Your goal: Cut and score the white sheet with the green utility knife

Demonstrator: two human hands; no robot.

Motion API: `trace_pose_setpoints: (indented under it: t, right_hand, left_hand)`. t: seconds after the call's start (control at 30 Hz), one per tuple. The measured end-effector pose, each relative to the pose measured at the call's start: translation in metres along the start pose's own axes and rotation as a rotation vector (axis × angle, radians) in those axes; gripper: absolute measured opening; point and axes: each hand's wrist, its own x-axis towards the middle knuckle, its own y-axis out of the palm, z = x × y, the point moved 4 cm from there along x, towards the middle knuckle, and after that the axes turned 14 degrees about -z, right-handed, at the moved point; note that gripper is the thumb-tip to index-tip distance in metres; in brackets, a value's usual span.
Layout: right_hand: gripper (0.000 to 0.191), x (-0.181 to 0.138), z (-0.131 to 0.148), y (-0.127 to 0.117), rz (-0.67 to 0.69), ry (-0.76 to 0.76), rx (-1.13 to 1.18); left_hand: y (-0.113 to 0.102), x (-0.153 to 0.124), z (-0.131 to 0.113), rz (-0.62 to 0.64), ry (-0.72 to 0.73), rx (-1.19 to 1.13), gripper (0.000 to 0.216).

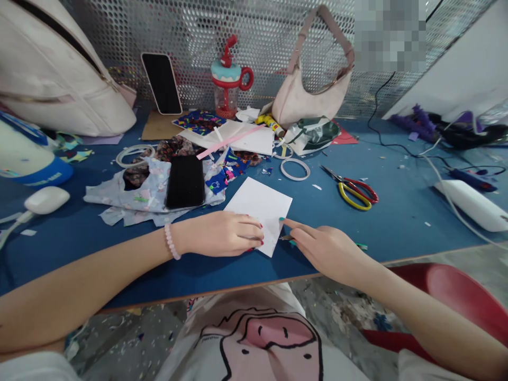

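A white sheet of paper (260, 201) lies at an angle near the table's front edge. My left hand (222, 233), with a pink bead bracelet at the wrist, rests on its left part, fingers together and slightly bent. At the sheet's right edge is my right hand (321, 246), its index fingertip touching the paper. Below that finger, a small tool with a pointed metal tip (284, 238) sticks out from the closed fingers; its body is mostly hidden, so its kind is unclear. Scissors (353, 193) with red and yellow handles lie beyond my right hand.
A black phone (185, 182) lies on cloth pieces (119, 190) at left. Behind are a propped phone (162, 84), a cup (227, 90), a handbag (313, 98) and a backpack (59, 74). A tape ring (295, 169) lies beyond the paper. A white cabled device (476, 205) sits at right.
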Motion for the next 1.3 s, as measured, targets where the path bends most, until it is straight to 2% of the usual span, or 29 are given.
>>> trace_pose_setpoints:
  t: [0.4, 0.53, 0.63, 0.87, 1.3]
  right_hand:
    - [0.019, 0.001, 0.002, 0.0, -0.015, -0.012, -0.014]
    - [0.024, 0.01, 0.006, -0.008, -0.14, -0.12, -0.002]
    - [0.023, 0.022, 0.013, -0.014, -0.21, -0.252, 0.011]
    - [0.022, 0.047, 0.021, -0.008, -0.146, -0.431, 0.044]
    - [0.021, 0.056, 0.02, -0.013, -0.072, -0.499, 0.024]
  left_hand:
    - [-0.007, -0.004, 0.003, -0.046, -0.023, -0.127, 0.028]
    - [-0.002, -0.01, 0.013, -0.104, -0.087, -0.118, 0.024]
    - [0.002, -0.012, 0.016, -0.086, -0.092, -0.134, 0.024]
    - [0.0, -0.006, 0.013, -0.033, -0.053, -0.12, 0.026]
    - [0.0, -0.006, 0.011, -0.028, -0.089, -0.152, 0.027]
